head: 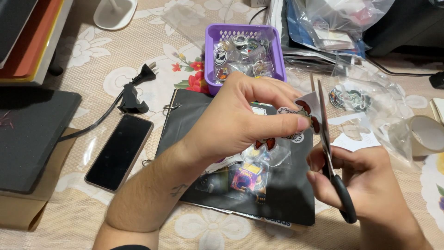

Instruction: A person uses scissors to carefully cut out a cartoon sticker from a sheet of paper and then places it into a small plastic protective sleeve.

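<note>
While pinching a cartoon sticker sheet (300, 115) between thumb and fingertips, left hand (236, 120) raised above a black binder (282, 194) on the worktop (92, 69); grip narrow, closed on the sheet's left part. Just right of that grip, right hand (360, 178) wrapped through the black handles of scissors (326, 139), blades upright and set against the sheet's right edge; how far apart the blades stand, not possible to tell from this angle. Below the left grip, on the binder, small colourful stickers in clear sleeves (249, 178). Beyond the left grip, a purple basket (210, 55) holding round badges in plastic. Well to the left of both hands, a dark phone (119, 152) lying face up, with a black plug and cable (134, 92) just beyond it. Right of the scissors, white paper offcuts (354, 139), crumpled clear bags (370, 92) and a roll of tape (428, 134). Lace floral cloth covering the worktop.
</note>
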